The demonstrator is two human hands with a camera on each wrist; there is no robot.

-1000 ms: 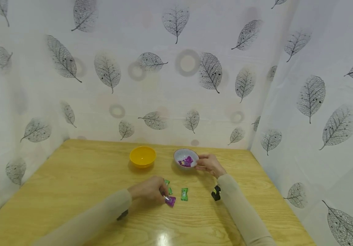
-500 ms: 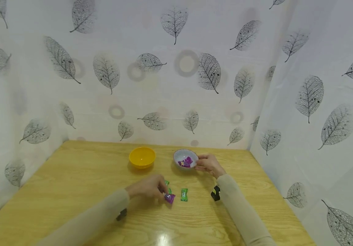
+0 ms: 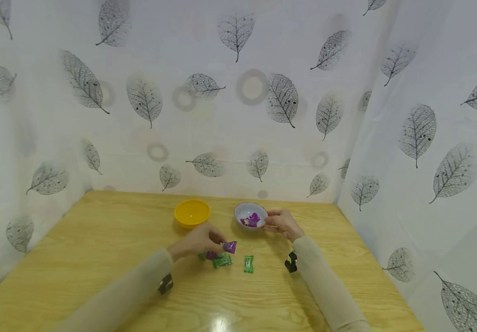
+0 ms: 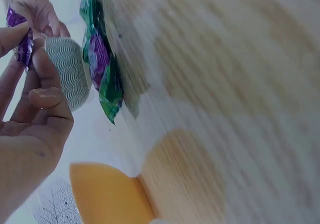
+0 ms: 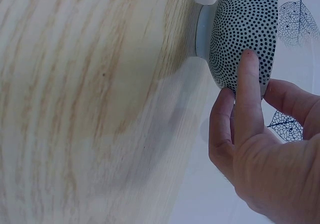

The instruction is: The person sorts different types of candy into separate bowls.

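Observation:
My left hand point(image 3: 200, 240) pinches a purple-wrapped candy point(image 3: 229, 247) between thumb and fingers, just above the table. Beneath and beside that hand lie green-wrapped candies point(image 3: 222, 261) with another purple candy point(image 3: 211, 255) among them, partly hidden in the head view. In the left wrist view the held candy point(image 4: 25, 48) is clear of the table. My right hand point(image 3: 285, 223) grips the rim of a small white bowl point(image 3: 242, 210), fingers against its black-dotted outer wall point(image 5: 240, 28). Purple candies point(image 3: 252, 219) lie inside this bowl, which stands on the table.
An orange-yellow bowl point(image 3: 192, 213) stands left of the white one. A lone green candy point(image 3: 248, 263) lies on the wooden table point(image 3: 97, 240) between my arms. Leaf-printed curtain point(image 3: 222, 120) closes off the back and sides.
My left hand has lifted the purple candy and carried it away from me, towards the bowls. More of the candies beneath it now show. The right hand keeps its hold on the bowl.

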